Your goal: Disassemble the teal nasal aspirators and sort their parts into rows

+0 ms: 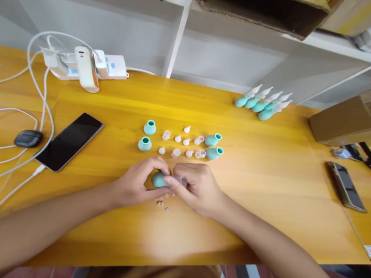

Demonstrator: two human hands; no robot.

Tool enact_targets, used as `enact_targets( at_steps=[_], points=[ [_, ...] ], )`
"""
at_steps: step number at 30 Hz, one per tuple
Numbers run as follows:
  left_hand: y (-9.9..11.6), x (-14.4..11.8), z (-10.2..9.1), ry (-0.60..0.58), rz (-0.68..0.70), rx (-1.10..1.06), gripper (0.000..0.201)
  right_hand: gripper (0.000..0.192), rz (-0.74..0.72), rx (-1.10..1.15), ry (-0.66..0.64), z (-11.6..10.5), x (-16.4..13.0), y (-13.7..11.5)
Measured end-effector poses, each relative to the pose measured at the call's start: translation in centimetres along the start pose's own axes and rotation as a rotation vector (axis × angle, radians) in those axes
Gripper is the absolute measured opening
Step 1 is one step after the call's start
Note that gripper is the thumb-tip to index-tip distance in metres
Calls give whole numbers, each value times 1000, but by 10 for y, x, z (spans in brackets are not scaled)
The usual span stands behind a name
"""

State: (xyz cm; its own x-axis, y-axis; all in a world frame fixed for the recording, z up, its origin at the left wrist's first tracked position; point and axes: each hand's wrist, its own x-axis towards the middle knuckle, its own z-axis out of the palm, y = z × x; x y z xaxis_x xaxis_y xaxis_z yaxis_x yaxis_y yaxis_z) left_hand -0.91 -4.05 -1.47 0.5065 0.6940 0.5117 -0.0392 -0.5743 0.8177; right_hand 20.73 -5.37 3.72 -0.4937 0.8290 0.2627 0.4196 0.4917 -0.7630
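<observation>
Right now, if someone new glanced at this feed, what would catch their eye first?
Probably the two hands meeting at the middle of the yellow table: the left hand and right hand pinch a teal bulb between them. Just beyond lie four more loose teal bulbs flanking small pale tips. Far right, a row of assembled pieces lies near the shelf; a dark phone lies to the left.

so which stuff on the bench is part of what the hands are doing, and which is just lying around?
In play: teal bulb held by left hand and right hand; loose teal bulbs; small clear tips; finished pieces.

Lying about: phone, power strip, earbud case, cardboard box.
</observation>
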Motion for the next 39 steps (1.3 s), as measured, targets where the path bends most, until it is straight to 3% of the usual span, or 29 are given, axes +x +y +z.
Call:
enact_targets(
  at_steps=[5,8,11,13,15,19,22,25,30,33,36,39],
  points=[
    [-1,3,0,-68,106,-133,22,66,64,370,-98,-8,-3,12],
    [-9,0,0,-167,73,-90,19,70,86,353,101,-43,10,21],
    [-12,-2,-2,-203,10,-27,29,71,51,-157,423,-92,40,30],
    [-10,-1,-3,-215,-15,52,33,69,171,-560,313,-114,64,39],
    [-6,0,-5,-228,-39,127,33,63,341,-836,89,-120,85,55],
    [-4,1,-5,-256,-49,177,32,54,520,-1000,-282,-105,107,91],
    [-7,0,-4,-247,-81,177,33,57,553,-960,-394,-101,110,98],
    [-8,-1,-3,-210,-113,162,35,62,549,-948,-374,-110,110,85],
    [-7,0,-2,-121,-120,97,48,60,521,-1067,-161,-117,97,43],
    [-10,0,-1,-11,-47,71,62,62,356,-930,-109,-87,68,16],
    [-15,0,0,91,30,58,71,66,16,-653,-199,-38,30,-2],
    [-20,-1,1,87,93,57,74,60,-150,-611,-139,0,5,-7]
  ],
)
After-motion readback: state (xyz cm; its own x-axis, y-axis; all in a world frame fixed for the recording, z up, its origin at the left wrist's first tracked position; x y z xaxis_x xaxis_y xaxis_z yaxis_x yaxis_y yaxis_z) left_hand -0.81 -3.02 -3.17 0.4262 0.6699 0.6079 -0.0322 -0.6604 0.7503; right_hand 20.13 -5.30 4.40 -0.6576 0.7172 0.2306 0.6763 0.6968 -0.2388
